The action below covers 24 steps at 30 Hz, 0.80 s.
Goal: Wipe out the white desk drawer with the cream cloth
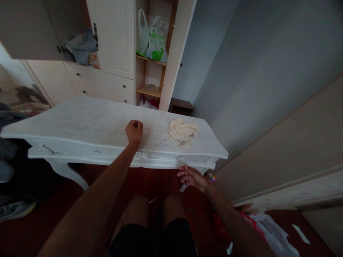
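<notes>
**My left hand (134,131) on a white table (88,117), near a crumpled cloth (183,132)**

The left hand is curled into a loose fist upon the tabletop; whether something is inside, I cannot tell. My right hand (193,178) is below the front edge, its fingers half bent and apart, near a pale, blurred knob (180,160). The cloth lies on the right part of the top. Greyish smears mark the white surface. Behind stands a cupboard (112,39); its shelf holds plastic bags (157,43), but the things on the lower shelf are hard to make out. A grey wall (268,53) rises at the right. The left picture edge cuts off a shoe (16,210).
</notes>
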Each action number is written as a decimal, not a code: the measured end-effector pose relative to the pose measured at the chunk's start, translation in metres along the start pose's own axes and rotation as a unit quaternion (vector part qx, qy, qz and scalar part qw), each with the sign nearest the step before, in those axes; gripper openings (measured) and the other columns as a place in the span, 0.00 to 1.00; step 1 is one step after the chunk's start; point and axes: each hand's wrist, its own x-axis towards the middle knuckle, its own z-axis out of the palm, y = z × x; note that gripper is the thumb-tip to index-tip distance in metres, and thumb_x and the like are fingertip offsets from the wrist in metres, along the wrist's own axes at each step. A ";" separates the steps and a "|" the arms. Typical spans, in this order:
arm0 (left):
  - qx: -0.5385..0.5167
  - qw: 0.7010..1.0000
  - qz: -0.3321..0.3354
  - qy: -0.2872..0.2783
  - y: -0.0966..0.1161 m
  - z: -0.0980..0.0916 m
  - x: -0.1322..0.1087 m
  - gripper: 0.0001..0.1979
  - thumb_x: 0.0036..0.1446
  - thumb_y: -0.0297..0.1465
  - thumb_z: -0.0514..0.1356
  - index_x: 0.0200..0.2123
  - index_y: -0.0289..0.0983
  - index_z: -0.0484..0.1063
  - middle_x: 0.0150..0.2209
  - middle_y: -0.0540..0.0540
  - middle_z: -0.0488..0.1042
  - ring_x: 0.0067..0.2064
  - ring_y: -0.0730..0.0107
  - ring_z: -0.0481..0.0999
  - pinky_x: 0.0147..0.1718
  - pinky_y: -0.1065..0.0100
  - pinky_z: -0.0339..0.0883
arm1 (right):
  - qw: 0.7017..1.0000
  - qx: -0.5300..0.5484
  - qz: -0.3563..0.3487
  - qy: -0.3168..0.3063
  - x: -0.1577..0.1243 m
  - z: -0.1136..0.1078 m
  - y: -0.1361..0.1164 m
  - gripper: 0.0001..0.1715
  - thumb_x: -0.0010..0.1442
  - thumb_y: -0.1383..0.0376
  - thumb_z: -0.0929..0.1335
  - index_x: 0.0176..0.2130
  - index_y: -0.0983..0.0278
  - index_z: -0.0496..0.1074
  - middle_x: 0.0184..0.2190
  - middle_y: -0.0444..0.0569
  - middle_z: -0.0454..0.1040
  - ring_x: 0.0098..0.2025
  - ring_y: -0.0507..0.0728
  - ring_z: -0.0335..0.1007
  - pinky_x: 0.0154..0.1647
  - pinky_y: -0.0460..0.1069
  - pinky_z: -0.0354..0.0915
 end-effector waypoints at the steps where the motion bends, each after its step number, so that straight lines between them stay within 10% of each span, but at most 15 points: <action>1: 0.004 1.000 0.002 -0.002 0.000 0.000 0.000 0.04 0.53 0.31 0.57 0.30 0.39 0.71 0.28 0.48 0.75 0.31 0.66 0.75 0.34 0.67 0.68 | 0.999 0.018 0.033 -0.001 0.006 0.004 0.002 0.31 0.58 0.41 0.74 0.45 0.63 0.77 0.36 0.51 0.82 0.27 0.52 0.74 0.23 0.44 0.60; 13: 0.061 0.997 0.013 -0.034 0.011 -0.006 -0.005 0.05 0.53 0.29 0.57 0.27 0.39 0.71 0.29 0.46 0.77 0.34 0.63 0.75 0.40 0.64 0.67 | 0.959 0.282 0.006 0.028 0.055 0.032 0.009 0.27 0.66 0.44 0.70 0.37 0.67 0.76 0.20 0.42 0.70 0.17 0.47 0.56 0.16 0.43 0.46; 24: 0.073 0.996 0.008 -0.056 0.008 -0.006 -0.003 0.05 0.53 0.30 0.57 0.28 0.39 0.73 0.29 0.45 0.77 0.34 0.63 0.76 0.38 0.65 0.67 | 0.965 0.252 -0.076 -0.015 0.047 0.032 0.021 0.26 0.59 0.44 0.75 0.31 0.64 0.75 0.15 0.36 0.60 0.16 0.47 0.47 0.17 0.45 0.46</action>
